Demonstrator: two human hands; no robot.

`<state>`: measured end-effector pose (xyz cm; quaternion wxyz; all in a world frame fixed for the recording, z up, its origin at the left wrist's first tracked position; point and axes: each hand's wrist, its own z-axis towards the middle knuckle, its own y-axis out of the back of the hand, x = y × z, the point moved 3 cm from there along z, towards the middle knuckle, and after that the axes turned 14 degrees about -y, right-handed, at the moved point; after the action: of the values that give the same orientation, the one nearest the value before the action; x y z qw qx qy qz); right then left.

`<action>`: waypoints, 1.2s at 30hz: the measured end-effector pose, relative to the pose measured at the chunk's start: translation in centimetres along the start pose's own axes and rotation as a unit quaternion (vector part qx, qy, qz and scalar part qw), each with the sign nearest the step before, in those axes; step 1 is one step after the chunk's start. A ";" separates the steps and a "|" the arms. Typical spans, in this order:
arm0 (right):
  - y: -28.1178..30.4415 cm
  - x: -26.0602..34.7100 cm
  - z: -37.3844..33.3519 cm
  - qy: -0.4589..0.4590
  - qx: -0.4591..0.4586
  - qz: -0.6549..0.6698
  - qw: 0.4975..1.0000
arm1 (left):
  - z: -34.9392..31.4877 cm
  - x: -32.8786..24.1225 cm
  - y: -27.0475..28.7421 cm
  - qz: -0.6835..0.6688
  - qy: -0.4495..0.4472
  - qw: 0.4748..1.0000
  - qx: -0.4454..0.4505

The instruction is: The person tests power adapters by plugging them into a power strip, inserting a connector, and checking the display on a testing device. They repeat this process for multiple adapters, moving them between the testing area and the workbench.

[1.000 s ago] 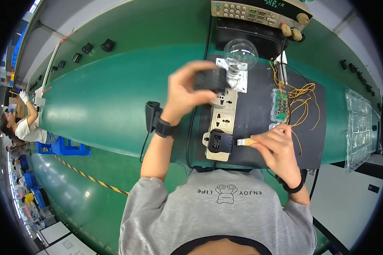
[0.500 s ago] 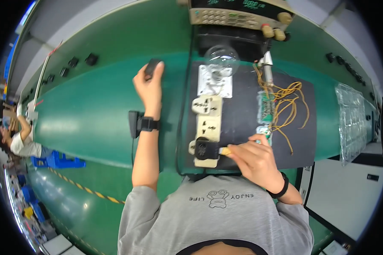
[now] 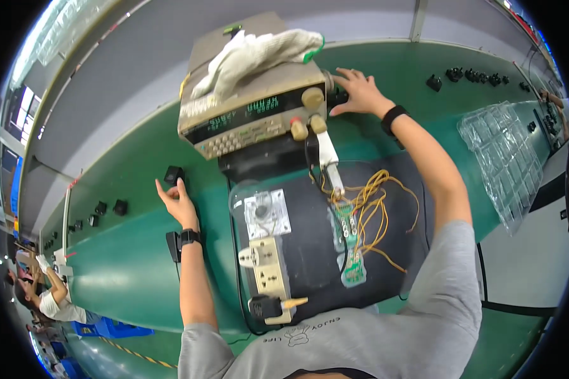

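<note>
Left hand [image 3: 177,201] open, fingertips touching small black adapter [image 3: 173,174] at 9 o'clock on green bench [image 3: 126,265]. Adapter likely light, rigid, smooth; pinch by sides. Right hand [image 3: 357,93] spread, empty, beside power supply [image 3: 253,107], 12 o'clock.

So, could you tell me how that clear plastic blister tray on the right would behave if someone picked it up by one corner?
The clear plastic tray looks thin and see-through, so it is probably light and would likely flex or sag. Its glossy moulded pockets suggest a slippery surface. It lies flat on the green bench, so it should slide rather than tip.
</note>
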<state>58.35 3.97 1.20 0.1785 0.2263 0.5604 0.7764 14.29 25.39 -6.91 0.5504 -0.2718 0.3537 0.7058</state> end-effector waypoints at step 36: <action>-0.8 0.6 -2.9 0.104 0.248 0.184 0.945 | -5.5 -38.4 7.2 -0.094 -0.598 0.686 0.403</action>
<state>56.32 2.23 -0.25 -0.0883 0.2805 0.6996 0.6512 16.80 -2.53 20.91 0.7649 0.4245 0.1726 0.4527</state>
